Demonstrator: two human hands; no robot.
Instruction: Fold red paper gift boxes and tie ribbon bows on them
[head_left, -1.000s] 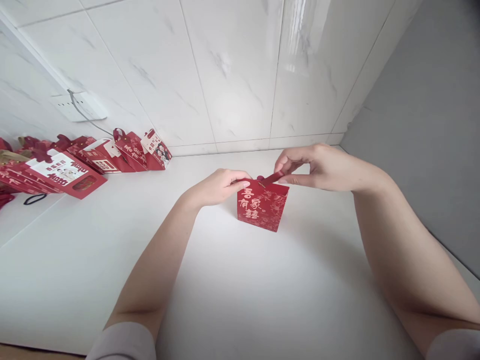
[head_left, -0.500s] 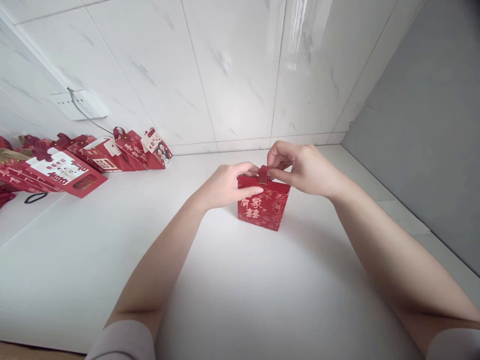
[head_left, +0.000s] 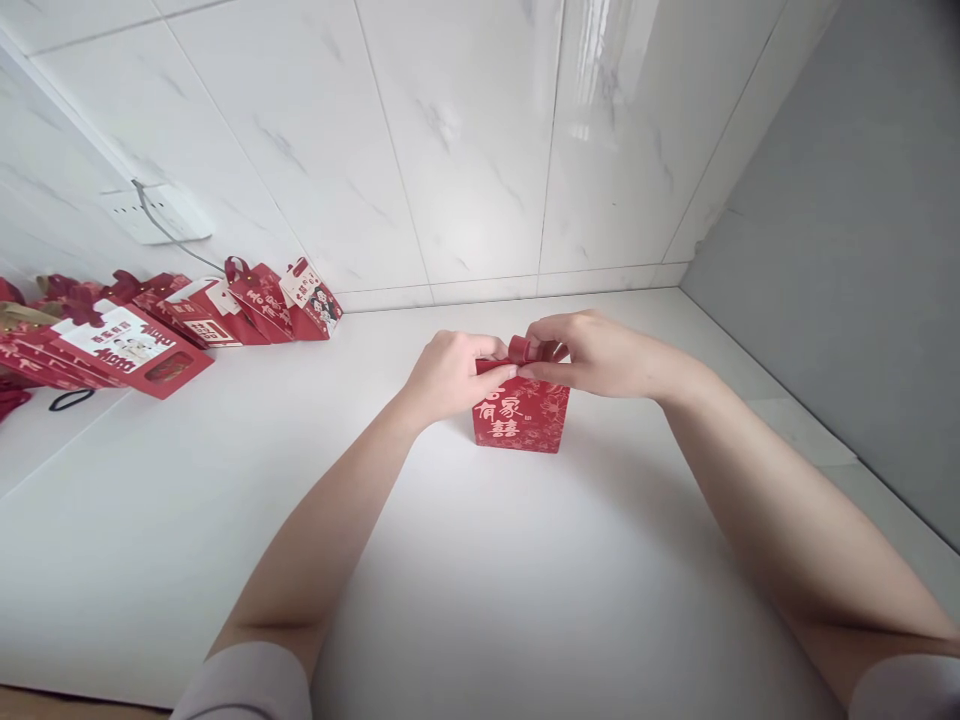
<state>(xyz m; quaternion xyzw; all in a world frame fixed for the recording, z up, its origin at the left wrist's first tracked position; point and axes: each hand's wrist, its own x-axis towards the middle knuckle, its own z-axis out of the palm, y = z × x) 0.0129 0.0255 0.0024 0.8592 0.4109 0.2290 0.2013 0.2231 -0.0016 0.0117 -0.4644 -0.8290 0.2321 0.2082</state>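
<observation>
A small red gift box (head_left: 525, 422) with pale pink characters and flower prints stands upright on the white counter. A dark red strap handle (head_left: 519, 349) loops up from its top edge. My left hand (head_left: 451, 372) pinches the left part of the top edge, thumb on the front face and fingers behind. My right hand (head_left: 592, 355) grips the top edge just right of the handle, its thumb along the front and its fingers curled behind. The two thumb tips almost meet below the handle. Both hands cover most of the top edge.
Several red gift boxes (head_left: 135, 345) with ribbons and tags line the wall at the left. A black loop (head_left: 71, 400) lies before them. A socket panel (head_left: 156, 215) with a grey cable is on the tiled wall. A grey panel (head_left: 840, 250) bounds the right side.
My right hand has come down from the strap handle onto the box's top edge, its thumb now close to my left thumb. The box has turned slightly, its front facing me more squarely.
</observation>
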